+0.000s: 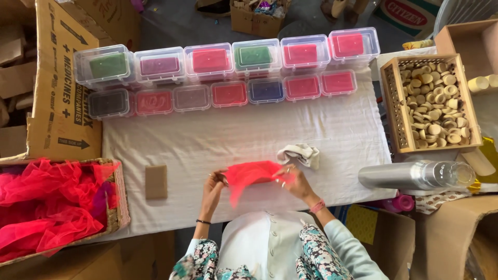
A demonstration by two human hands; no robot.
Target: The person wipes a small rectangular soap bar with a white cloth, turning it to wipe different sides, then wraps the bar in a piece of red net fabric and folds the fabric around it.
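Both hands are pinching a piece of pink net fabric (252,174) just above the counter (207,140), left hand (213,182) on one end, right hand (290,179) on the other. Its long axis runs left-right, loose corner drooping toward the person.

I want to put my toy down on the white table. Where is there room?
The widest bare patch of white cloth lies between the rows of clear plastic boxes and the hands holding red netting. More room sits between the small brown block and the left hand. It is crowded near the crumpled rag, steel bottle and wooden crate.
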